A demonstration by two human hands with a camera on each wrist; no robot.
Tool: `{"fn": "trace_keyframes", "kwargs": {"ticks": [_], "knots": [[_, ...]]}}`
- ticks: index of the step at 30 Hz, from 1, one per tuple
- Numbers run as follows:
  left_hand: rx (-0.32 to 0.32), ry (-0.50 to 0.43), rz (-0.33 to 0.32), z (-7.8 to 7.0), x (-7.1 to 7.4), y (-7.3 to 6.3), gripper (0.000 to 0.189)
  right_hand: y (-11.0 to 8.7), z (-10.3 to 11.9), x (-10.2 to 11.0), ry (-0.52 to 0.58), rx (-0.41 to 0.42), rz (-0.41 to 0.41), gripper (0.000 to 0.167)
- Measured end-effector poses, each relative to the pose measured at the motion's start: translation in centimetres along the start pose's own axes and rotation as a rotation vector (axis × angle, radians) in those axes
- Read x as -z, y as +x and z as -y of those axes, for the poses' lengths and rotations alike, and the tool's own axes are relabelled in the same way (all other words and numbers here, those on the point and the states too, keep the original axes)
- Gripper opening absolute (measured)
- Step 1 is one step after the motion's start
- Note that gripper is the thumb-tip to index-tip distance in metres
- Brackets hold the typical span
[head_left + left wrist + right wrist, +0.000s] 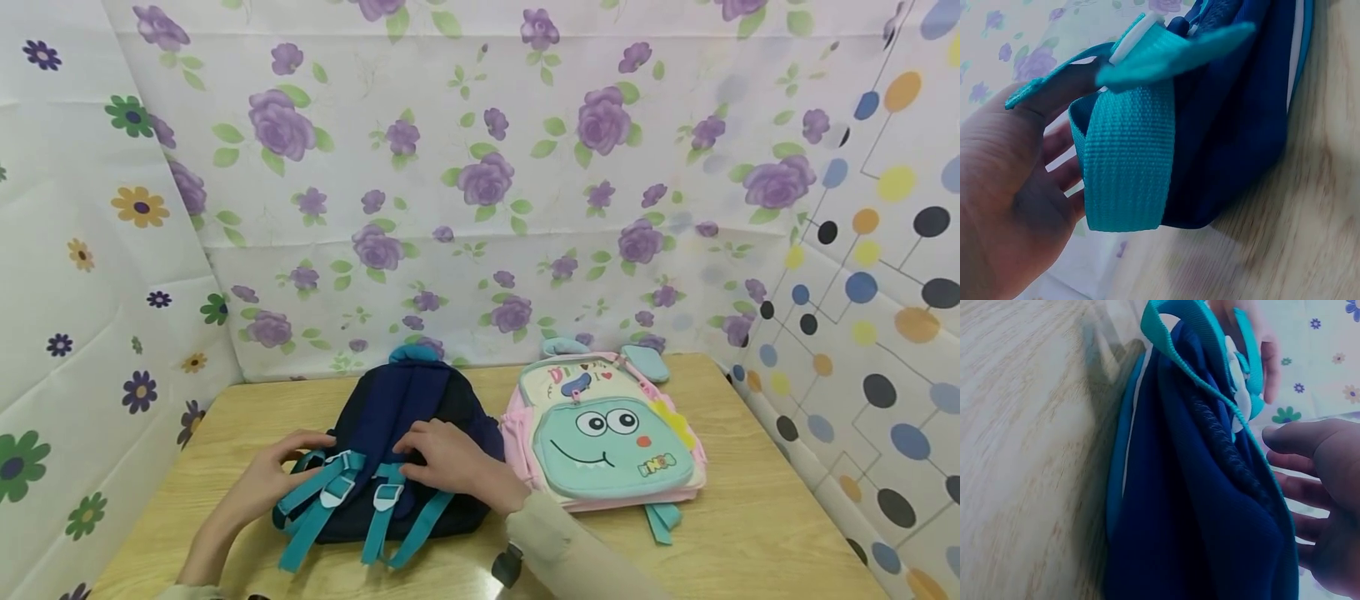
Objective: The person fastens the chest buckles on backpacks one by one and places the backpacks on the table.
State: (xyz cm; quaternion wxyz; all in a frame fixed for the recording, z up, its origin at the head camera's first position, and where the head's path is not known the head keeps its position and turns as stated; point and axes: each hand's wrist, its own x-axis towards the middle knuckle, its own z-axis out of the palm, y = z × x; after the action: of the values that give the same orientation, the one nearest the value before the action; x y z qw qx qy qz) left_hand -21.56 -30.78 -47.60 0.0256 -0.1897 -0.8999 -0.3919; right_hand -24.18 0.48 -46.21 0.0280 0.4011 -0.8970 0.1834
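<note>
A dark navy backpack [405, 400] lies on the table with its shoulder-strap side facing up. Turquoise webbing straps [1129, 156] run through white buckles [387, 497] toward its near edge. My left hand [266, 479] is at the bag's left side, thumb against the webbing and fingers spread behind it. In the left wrist view a turquoise strap end crosses that thumb. Above the bag's middle, my right hand [450, 457] has its fingertips near the top of the right-hand strap. Its fingers look loosely bent in the right wrist view, and no firm hold shows.
Right beside the navy bag stands a pink and mint cartoon backpack [615, 442], leaning back, its turquoise strap [663, 523] trailing on the table. Both rest on a wood-grain table [765, 500]. Patterned sheets [450, 125] enclose the back and sides.
</note>
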Motion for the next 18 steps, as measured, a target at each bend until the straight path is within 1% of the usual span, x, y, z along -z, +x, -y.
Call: {"fn": "trace_keyframes", "kwargs": {"ticks": [8,14,18], "knots": [[0.019,0.002,0.032,-0.3,-0.2,0.2,0.031,0.8,0.3,-1.0,-0.043,-0.009,0.003,0.030],[0.034,-0.024,0.036,-0.9,-0.3,0.2,0.028,1.1,0.7,-1.4,-0.072,-0.022,-0.011,0.031],[0.027,-0.045,0.039,-1.0,-0.4,0.3,0.026,1.2,0.8,-1.8,-0.102,-0.027,-0.014,0.030]]}}
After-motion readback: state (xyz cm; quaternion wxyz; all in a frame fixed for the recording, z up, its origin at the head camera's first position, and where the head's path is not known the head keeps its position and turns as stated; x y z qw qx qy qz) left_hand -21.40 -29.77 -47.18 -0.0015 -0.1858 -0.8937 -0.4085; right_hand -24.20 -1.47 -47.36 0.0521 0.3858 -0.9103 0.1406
